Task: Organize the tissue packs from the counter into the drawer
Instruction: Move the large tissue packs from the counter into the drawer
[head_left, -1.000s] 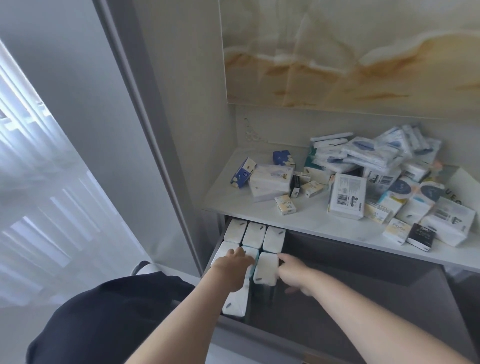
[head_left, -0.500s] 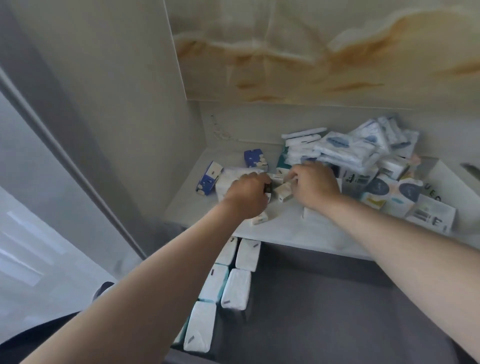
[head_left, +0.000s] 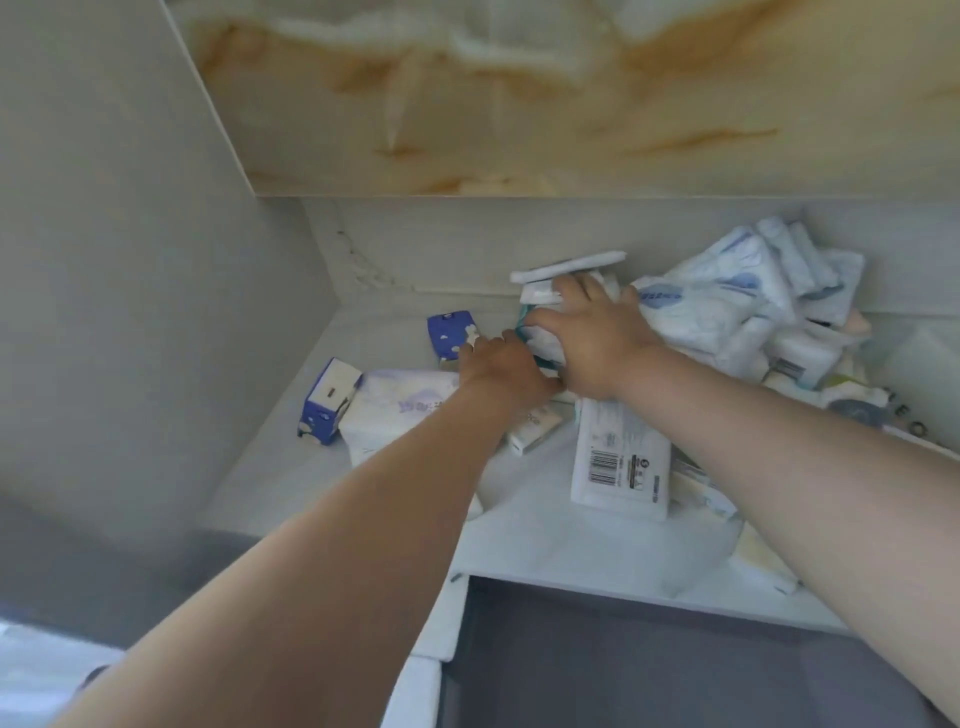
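Counter (head_left: 519, 535) sits behind and above the open drawer (head_left: 649, 670); a row of packs (head_left: 415, 691) lies along the drawer's left side. On the counter, a small box (head_left: 327, 400) is far left, a second box (head_left: 449, 332) behind it, a soft pack (head_left: 400, 410) between them, a flat pack (head_left: 618, 462) at mid-counter and a heap of packs (head_left: 727, 312) at the back right. Left hand (head_left: 498, 369) touches right hand (head_left: 587, 343), which rests on the heap's left end.

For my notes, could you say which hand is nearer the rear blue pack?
Left. The left hand is beside the blue pack; the right hand lies further right, on stacked packs.
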